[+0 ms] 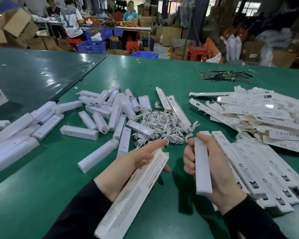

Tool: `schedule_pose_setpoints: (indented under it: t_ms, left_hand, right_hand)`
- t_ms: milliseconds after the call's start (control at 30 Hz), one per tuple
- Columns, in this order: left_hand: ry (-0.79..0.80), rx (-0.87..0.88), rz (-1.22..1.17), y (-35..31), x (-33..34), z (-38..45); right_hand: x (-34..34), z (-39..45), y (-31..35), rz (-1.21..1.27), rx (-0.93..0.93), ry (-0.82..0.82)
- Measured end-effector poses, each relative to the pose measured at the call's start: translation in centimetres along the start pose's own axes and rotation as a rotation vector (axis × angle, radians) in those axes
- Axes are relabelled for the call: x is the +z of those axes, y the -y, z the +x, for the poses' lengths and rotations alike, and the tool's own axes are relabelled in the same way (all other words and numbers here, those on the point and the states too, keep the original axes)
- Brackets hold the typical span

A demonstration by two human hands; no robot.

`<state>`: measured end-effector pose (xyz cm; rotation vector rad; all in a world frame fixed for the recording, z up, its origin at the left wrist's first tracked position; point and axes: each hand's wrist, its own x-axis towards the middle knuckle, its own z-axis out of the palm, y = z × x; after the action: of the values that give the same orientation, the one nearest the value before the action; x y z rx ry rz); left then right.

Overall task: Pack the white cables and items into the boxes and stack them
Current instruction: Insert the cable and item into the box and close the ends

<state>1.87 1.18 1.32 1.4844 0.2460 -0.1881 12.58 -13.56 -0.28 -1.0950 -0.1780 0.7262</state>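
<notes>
Left hand (128, 167) gripping a long printed box (138, 195); right hand (212, 163) clamped on a white bar (202, 167), perhaps a lamp. Cable heap (164, 125) just beyond.

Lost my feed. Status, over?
Left hand holds open box. Right hand holds white bar, not yet inside. Cable pile ahead, nothing blocking.

left hand (128, 168): palm up, index finger extended, other fingers curled in a grip
right hand (212, 163): fingers wrapped, thumb raised
</notes>
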Motion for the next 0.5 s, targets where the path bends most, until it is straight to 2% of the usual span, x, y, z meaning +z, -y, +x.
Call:
schedule_pose_setpoints:
  t_ms: [33,167,300,433,500]
  left_hand:
    - [0.027,0.004,-0.017,0.2,-0.2,-0.1]
    - [-0.037,0.046,-0.164,0.7,0.3,-1.2]
    - [0.014,0.061,-0.156,1.4,0.2,-1.0]
    - [0.007,0.055,-0.208,1.4,0.3,-0.9]
    - [0.042,0.058,-0.210,1.3,0.4,-0.9]
  right_hand:
    - [-0.1,0.0,0.1,0.006,-0.008,-0.020]
    - [-0.2,-0.1,0.2,-0.046,-0.061,-0.113]
    - [-0.2,-0.2,0.2,-0.154,-0.128,-0.200]
    - [-0.3,-0.2,0.6,0.036,-0.145,-0.205]
    - [-0.3,-0.1,0.6,0.046,-0.190,-0.202]
